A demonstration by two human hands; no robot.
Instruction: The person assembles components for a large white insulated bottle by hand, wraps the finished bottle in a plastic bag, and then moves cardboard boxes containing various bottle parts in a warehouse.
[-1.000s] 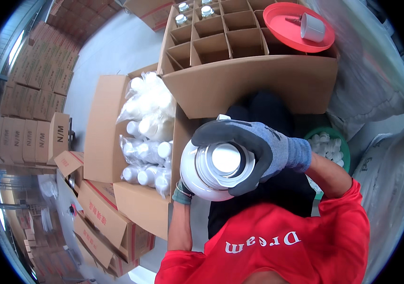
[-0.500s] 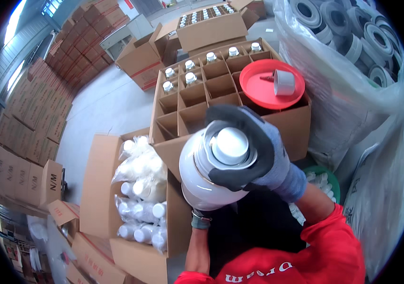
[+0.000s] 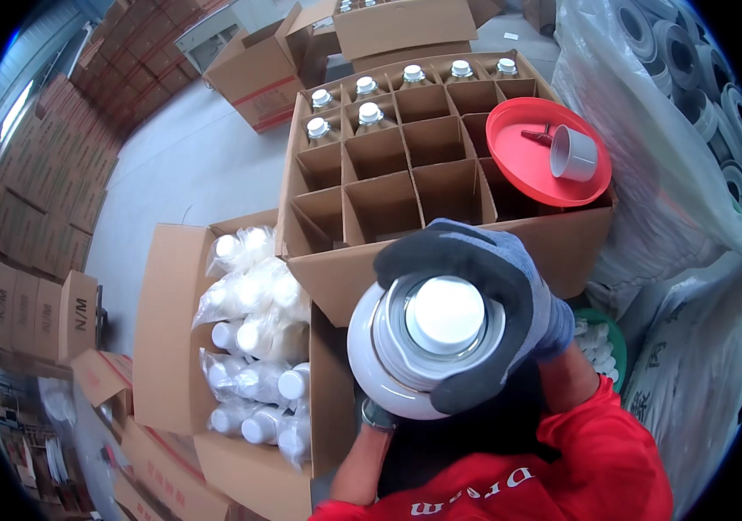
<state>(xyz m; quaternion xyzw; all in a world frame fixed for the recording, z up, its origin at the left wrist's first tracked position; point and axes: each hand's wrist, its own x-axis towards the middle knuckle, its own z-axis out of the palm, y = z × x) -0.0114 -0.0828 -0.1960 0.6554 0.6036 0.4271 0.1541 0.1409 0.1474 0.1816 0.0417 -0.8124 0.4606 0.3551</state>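
Observation:
My right hand (image 3: 510,304), in a blue and black work glove, curls round the neck of a large white bottle (image 3: 367,352) from its right side. The white cap (image 3: 446,314) of the bottle points up toward me. Beneath the bottle is my left hand (image 3: 378,415); only its cuff and wrist show, and its fingers are hidden. Just beyond the bottle stands a divided carton (image 3: 336,273) with several white-capped bottles in its far compartments. A red round dish (image 3: 510,143) rests on its right side, holding a pale grey cup (image 3: 573,154) and a small dark red piece.
At left, an open carton (image 3: 162,347) holds white-capped bottles in clear plastic bags. A green basin (image 3: 616,347) of small white parts sits right of my arm. A large plastic sack (image 3: 614,113) of grey rings stands at right. Stacked cartons (image 3: 49,165) line the far left.
My view has shifted, so the divided carton appears nearer. The bottle and my right hand sit slightly right and lower in view, with the right hand still round the neck.

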